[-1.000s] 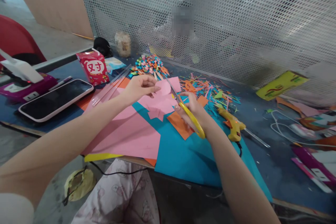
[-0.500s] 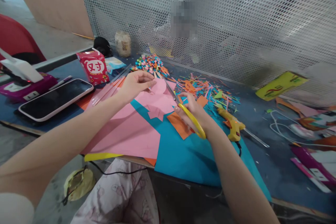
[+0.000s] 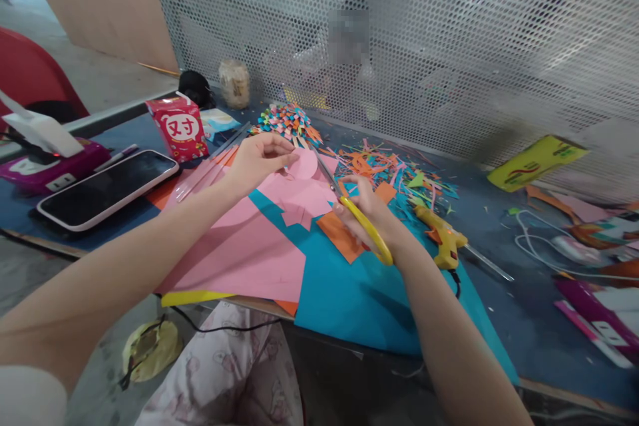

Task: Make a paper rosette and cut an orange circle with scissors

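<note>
My left hand [image 3: 264, 156] pinches the edge of a small rounded piece of pink paper [image 3: 304, 165] between thumb and fingers. My right hand [image 3: 367, 213] is wrapped round yellow-handled scissors [image 3: 370, 229], whose blades meet the right side of that piece. Beneath my hands lie pink paper scraps [image 3: 298, 203], a large pink sheet [image 3: 244, 249] and a blue sheet [image 3: 349, 299]. An orange piece of paper [image 3: 339, 239] rests under my right hand. Beyond the hands sits a heap of folded coloured paper bits [image 3: 287, 121].
Thin paper trimmings [image 3: 384, 166] are strewn behind my right hand. A yellow glue gun [image 3: 444, 239] lies right of it. To the left are a phone [image 3: 110, 190], a red packet [image 3: 178, 126] and a purple power strip [image 3: 54, 170]. A perforated metal screen [image 3: 424, 33] closes the back.
Both hands stay almost where they were. The scissors' blades remain at the pink piece's right edge, and the view has shifted very slightly.
</note>
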A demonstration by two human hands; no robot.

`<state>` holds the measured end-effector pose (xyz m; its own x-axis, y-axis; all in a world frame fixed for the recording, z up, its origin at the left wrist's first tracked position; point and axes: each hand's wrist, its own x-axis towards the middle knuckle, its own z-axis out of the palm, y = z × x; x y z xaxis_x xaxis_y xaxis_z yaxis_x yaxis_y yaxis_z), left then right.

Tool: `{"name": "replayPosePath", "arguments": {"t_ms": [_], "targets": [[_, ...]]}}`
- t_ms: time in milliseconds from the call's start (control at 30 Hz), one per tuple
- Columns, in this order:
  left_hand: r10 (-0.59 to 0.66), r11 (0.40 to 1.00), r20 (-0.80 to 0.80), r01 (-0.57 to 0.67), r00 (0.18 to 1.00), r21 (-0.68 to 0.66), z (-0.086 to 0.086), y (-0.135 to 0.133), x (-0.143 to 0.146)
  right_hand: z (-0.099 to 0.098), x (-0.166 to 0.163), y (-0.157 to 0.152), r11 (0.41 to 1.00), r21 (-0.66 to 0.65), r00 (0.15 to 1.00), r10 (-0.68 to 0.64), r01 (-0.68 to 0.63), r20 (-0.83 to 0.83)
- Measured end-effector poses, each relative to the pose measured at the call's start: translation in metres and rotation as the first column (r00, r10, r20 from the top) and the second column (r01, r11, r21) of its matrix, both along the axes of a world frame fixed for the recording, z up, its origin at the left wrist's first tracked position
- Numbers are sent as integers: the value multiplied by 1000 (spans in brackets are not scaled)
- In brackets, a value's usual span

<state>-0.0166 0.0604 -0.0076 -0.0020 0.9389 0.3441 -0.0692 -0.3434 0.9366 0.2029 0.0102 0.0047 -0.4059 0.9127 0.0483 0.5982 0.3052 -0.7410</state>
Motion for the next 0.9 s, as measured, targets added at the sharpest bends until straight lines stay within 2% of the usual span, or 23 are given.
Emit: {"name": "replayPosePath", "arguments": {"t_ms": [300,467,633,900], "targets": [[31,997,-45,-27,999,76,2,-3,2,-1,2,1,1000,30,1000,8,-8,22],[81,996,-67,-77,994,55,2,-3,1,-2,2,1,1000,-6,1000,20,-20,-18],[51,995,-67,-45,996,88,3,-5,3,-2,3,2,999,38,997,-22,19,74],[15,994,-72,-7,997,112,3,-8,4,0,1,1,999,25,997,-45,43,64]]}}
